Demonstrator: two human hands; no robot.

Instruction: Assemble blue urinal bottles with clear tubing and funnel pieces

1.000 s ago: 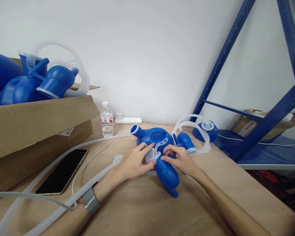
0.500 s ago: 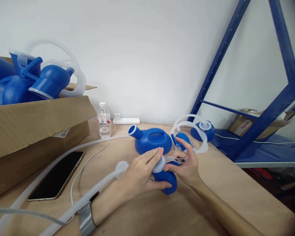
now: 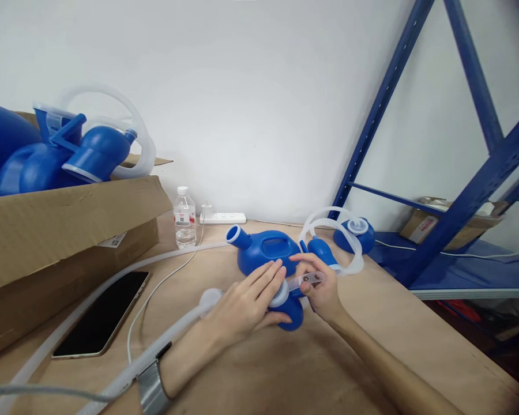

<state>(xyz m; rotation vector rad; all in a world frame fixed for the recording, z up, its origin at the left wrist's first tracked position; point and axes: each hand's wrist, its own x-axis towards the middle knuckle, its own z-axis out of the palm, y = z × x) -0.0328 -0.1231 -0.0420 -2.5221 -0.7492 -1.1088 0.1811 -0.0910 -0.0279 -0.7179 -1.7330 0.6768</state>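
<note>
Low in the middle, my left hand is closed around a small blue plastic urinal funnel. Its fingers lie over the white cap, and the thumb is against the blue body. From the cap a translucent strap with holes runs right into my right hand. That hand pinches the strap between thumb and fingers. Just behind my hands stands a blue urinal bottle with a handle and an open spout tilted left. Part of the funnel is hidden by my fingers.
At left stands a cardboard box full of blue urinals. A phone, a clear hose and a water bottle lie or stand nearby. Further back are a power strip, another funnel and blue shelving.
The right hand has shifted slightly left with the strap, its index finger lower. The funnel has tipped a little and the left hand stays on it. The view has moved slightly.
</note>
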